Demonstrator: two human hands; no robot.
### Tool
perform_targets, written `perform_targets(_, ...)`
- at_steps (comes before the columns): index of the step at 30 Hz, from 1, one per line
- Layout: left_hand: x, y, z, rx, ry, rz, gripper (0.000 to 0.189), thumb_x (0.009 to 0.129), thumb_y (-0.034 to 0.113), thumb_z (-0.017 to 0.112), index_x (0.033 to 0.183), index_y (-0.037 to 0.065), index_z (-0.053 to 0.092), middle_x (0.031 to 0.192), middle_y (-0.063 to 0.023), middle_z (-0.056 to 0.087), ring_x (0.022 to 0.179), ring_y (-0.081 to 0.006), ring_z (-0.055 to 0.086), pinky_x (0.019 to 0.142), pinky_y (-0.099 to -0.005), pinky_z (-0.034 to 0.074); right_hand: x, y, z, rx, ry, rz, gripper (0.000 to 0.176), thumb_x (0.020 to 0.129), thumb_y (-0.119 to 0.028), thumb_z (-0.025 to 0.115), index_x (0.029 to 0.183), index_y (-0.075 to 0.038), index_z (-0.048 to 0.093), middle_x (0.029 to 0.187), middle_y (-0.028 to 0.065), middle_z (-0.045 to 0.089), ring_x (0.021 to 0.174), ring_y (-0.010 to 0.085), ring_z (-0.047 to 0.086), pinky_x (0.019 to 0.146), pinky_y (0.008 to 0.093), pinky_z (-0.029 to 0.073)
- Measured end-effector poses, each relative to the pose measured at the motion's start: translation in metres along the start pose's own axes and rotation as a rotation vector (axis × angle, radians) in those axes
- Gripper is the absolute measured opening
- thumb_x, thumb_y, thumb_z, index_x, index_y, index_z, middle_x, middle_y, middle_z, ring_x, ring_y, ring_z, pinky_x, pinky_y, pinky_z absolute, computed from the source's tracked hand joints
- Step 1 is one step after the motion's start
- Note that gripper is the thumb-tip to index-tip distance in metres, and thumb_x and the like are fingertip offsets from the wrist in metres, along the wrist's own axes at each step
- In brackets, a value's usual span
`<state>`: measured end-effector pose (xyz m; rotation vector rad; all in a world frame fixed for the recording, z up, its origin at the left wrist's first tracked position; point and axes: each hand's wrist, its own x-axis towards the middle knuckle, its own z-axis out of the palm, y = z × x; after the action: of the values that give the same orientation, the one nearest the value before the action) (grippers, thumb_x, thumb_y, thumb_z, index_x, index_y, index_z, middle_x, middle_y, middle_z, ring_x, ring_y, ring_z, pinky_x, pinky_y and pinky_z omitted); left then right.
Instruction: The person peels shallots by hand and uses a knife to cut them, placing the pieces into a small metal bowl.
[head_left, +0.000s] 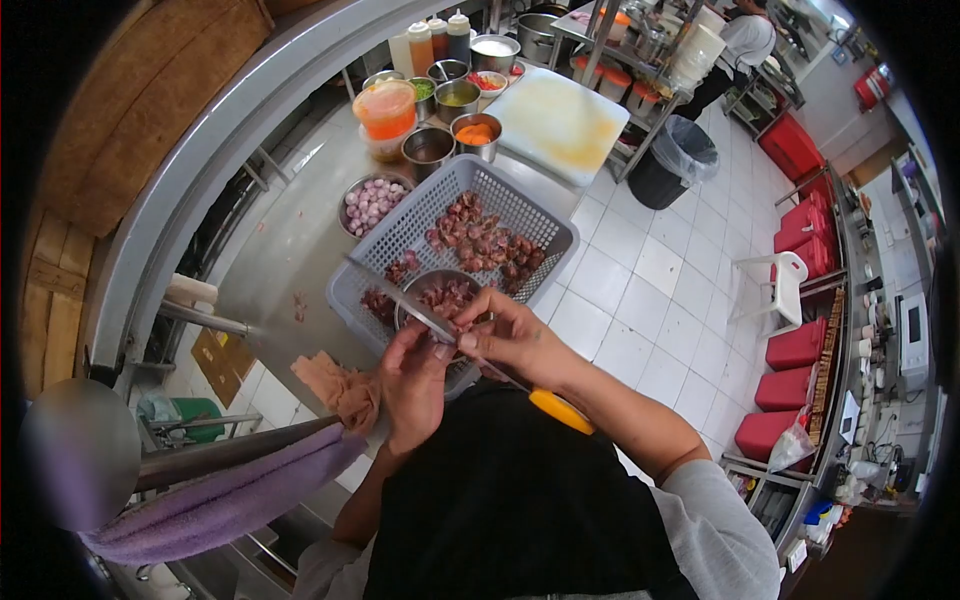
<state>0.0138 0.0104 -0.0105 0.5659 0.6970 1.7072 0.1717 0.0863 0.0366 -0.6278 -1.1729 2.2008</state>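
Observation:
Both my hands meet over the near edge of a grey perforated plastic basket (345,290). My left hand (412,385) is closed, its fingertips pinching a small shallot (447,338) that is mostly hidden. A knife (405,300) with a yellow handle (562,411) lies slantwise across my fingers, its tip pointing to the far left. My right hand (510,335) is closed around the knife's middle, thumb and forefinger close to the shallot. Below the blade, a metal bowl (402,315) in the basket holds reddish skins. Unpeeled shallots (485,240) are heaped at the basket's far side.
A bowl of peeled shallots (375,205) stands left of the basket. Behind it are metal pots (428,150), an orange-filled tub (385,110) and a white cutting board (550,120). A crumpled cloth (340,390) lies at left. A person (745,45) stands far back, beyond a bin (672,165).

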Motion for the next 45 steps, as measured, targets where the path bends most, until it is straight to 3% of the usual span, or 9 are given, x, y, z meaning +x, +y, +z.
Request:
perform_targets(1, 0.002, 0.003, 0.004, -0.056, 0.036, -0.043, 0.035, 0.091, -0.006, 0.06, 0.125, -0.004, 0.055, 0.122, -0.0133, 0.061, 0.113, -0.0201, 0.059, 0.102, -0.036, 0.046, 0.002, 0.002, -0.005, 0.081, 0.024, 0.121, 0.022, 0.095, -0.022, 0.066, 0.109, -0.011, 0.053, 0.077, 0.0023, 0.054, 0.057, 0.007, 0.045, 0.047, 0.022, 0.035)
perform_targets(4, 0.005, 0.01, 0.011, -0.128, 0.063, -0.122, 0.037, 0.091, -0.006, 0.058, 0.128, -0.004, 0.054, 0.123, -0.0137, 0.06, 0.114, -0.0209, 0.059, 0.103, -0.037, 0.046, 0.005, 0.002, -0.015, 0.304, -0.072, 0.237, 0.019, 0.096, -0.023, 0.063, 0.107, -0.012, 0.053, 0.076, 0.0023, 0.052, 0.057, 0.0079, 0.045, 0.046, 0.0212, 0.034)
perform_targets(14, 0.008, 0.012, 0.005, 0.146, 0.044, -0.061, 0.036, 0.092, -0.004, 0.06, 0.127, -0.003, 0.052, 0.118, -0.0147, 0.063, 0.105, -0.0226, 0.063, 0.095, -0.0389, 0.052, 0.006, -0.004, -0.027, 0.205, 0.068, 0.145, 0.02, 0.096, -0.025, 0.064, 0.108, -0.013, 0.053, 0.075, 0.003, 0.052, 0.054, 0.0104, 0.048, 0.042, 0.0218, 0.032)
perform_targets(20, 0.01, 0.013, -0.004, 0.255, 0.049, 0.002, 0.033, 0.09, -0.007, 0.062, 0.122, -0.006, 0.054, 0.114, -0.0155, 0.065, 0.1, -0.0211, 0.066, 0.088, -0.0359, 0.056, -0.001, 0.0, -0.019, -0.108, 0.098, 0.104, 0.043, 0.094, -0.026, 0.067, 0.129, -0.009, 0.049, 0.08, -0.0011, 0.056, 0.064, 0.0074, 0.052, 0.056, 0.0219, 0.039)
perform_targets(22, 0.009, 0.015, -0.002, 0.353, 0.072, 0.032, 0.031, 0.089, -0.007, 0.064, 0.119, -0.006, 0.058, 0.111, -0.0138, 0.067, 0.098, -0.0184, 0.065, 0.088, -0.0323, 0.055, -0.006, 0.001, -0.011, -0.159, 0.062, -0.013, 0.043, 0.093, -0.018, 0.069, 0.13, -0.007, 0.05, 0.097, 0.0041, 0.066, 0.09, 0.0081, 0.06, 0.076, 0.0218, 0.046)
perform_targets(27, 0.011, 0.013, -0.005, 0.42, 0.086, 0.063, 0.029, 0.088, -0.005, 0.066, 0.117, -0.006, 0.061, 0.108, -0.0108, 0.068, 0.096, -0.0146, 0.065, 0.088, -0.0286, 0.052, -0.01, 0.008, 0.001, -0.402, 0.02, -0.153, 0.048, 0.09, -0.018, 0.073, 0.131, -0.012, 0.051, 0.072, -0.0061, 0.046, 0.063, 0.0038, 0.039, 0.056, 0.0222, 0.032)
perform_targets(31, 0.007, 0.014, -0.007, 0.427, 0.076, 0.09, 0.031, 0.087, -0.005, 0.068, 0.116, -0.006, 0.062, 0.107, -0.0094, 0.068, 0.097, -0.014, 0.065, 0.088, -0.0276, 0.052, -0.01, 0.008, 0.001, -0.492, -0.001, -0.203, 0.047, 0.089, -0.019, 0.074, 0.13, -0.012, 0.052, 0.07, -0.0055, 0.046, 0.063, 0.0037, 0.041, 0.056, 0.0223, 0.032)
perform_targets(40, 0.006, 0.016, -0.004, 0.415, 0.057, 0.126, 0.028, 0.086, -0.002, 0.07, 0.113, -0.006, 0.063, 0.102, -0.01, 0.069, 0.092, -0.0152, 0.066, 0.084, -0.0289, 0.054, -0.007, 0.014, -0.001, -0.471, 0.007, -0.23, 0.041, 0.091, -0.018, 0.072, 0.128, -0.01, 0.055, 0.071, -0.0056, 0.048, 0.063, 0.0038, 0.044, 0.056, 0.021, 0.034)
perform_targets(45, 0.007, 0.016, -0.005, 0.247, -0.024, 0.006, 0.031, 0.09, 0.001, 0.066, 0.12, -0.005, 0.059, 0.111, -0.0132, 0.067, 0.095, -0.0192, 0.067, 0.082, -0.0329, 0.056, -0.009, 0.0, -0.005, 0.026, -0.051, 0.06, 0.034, 0.095, -0.019, 0.066, 0.126, -0.01, 0.057, 0.075, -0.0044, 0.054, 0.062, 0.005, 0.049, 0.054, 0.0201, 0.037)
